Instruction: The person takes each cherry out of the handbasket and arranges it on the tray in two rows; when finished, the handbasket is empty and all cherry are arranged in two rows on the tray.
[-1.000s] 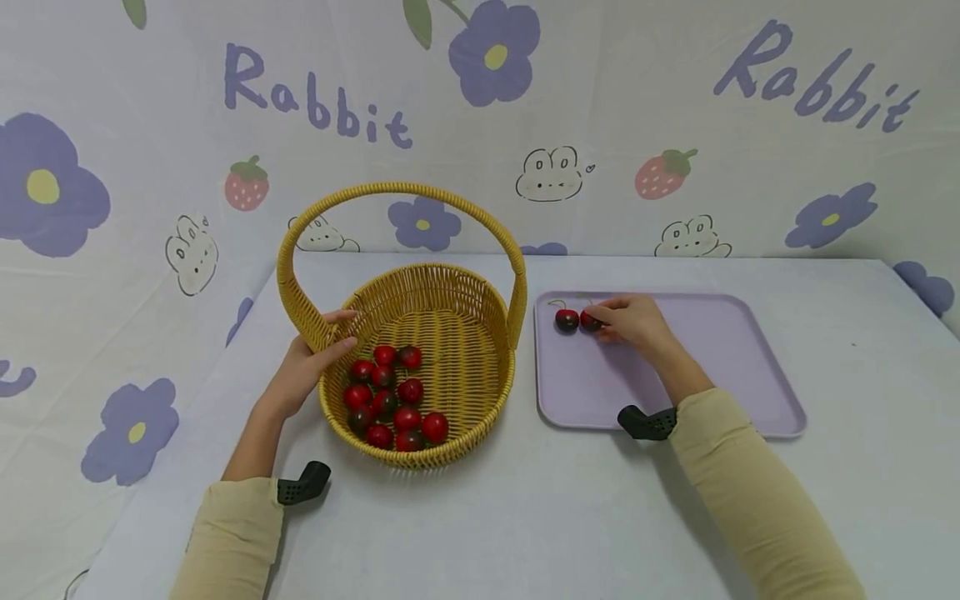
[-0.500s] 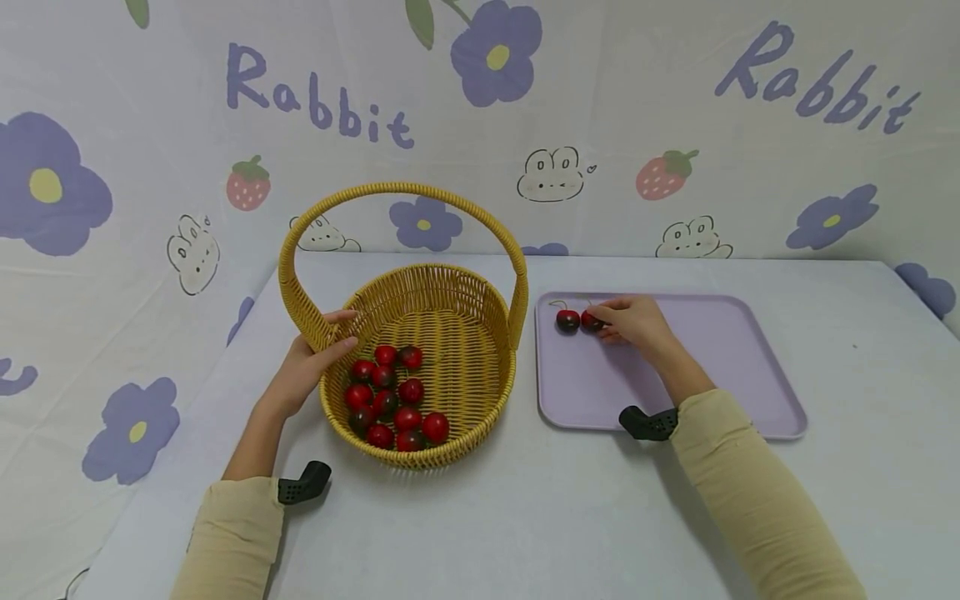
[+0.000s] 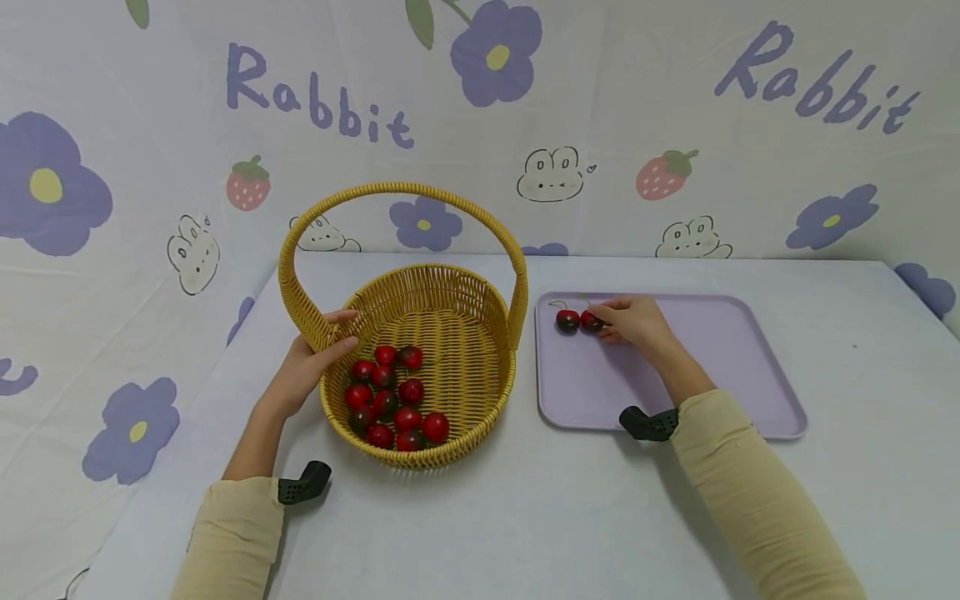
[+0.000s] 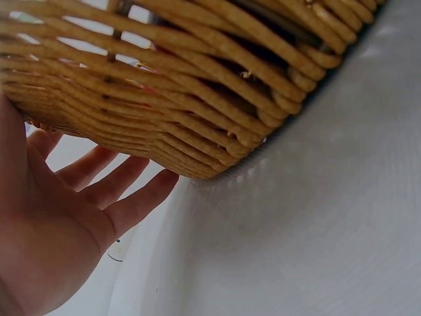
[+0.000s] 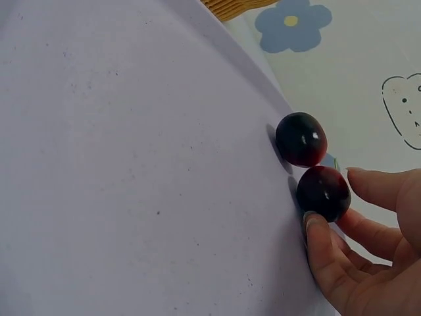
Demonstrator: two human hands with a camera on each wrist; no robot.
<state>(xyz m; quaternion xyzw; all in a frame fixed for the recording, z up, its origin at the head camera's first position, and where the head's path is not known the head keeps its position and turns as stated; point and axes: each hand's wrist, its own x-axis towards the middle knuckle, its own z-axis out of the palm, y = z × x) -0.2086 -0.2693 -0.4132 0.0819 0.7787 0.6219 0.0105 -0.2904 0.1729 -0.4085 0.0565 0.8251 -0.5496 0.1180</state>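
Observation:
My left hand (image 3: 298, 375) grips the left side of a yellow wicker basket (image 3: 480, 417), thumb over the rim by the handle's base. In the left wrist view its fingers (image 4: 135, 204) lie against the woven outer wall. Several dark red cherries (image 3: 407, 418) are gathered in the basket's left and front part. Over the lilac tray (image 3: 675, 358), my right hand (image 3: 637, 325) pinches one cherry (image 5: 323, 193) between thumb and fingers at the back left corner. A second cherry (image 5: 301, 139) with a curved stem sits right beside it on the tray.
The tray stands to the right of the basket on a white-covered table (image 3: 525, 525). The basket's tall arched handle (image 3: 405, 188) rises above its rim. A printed curtain (image 3: 465, 142) with flowers and rabbits hangs behind the table.

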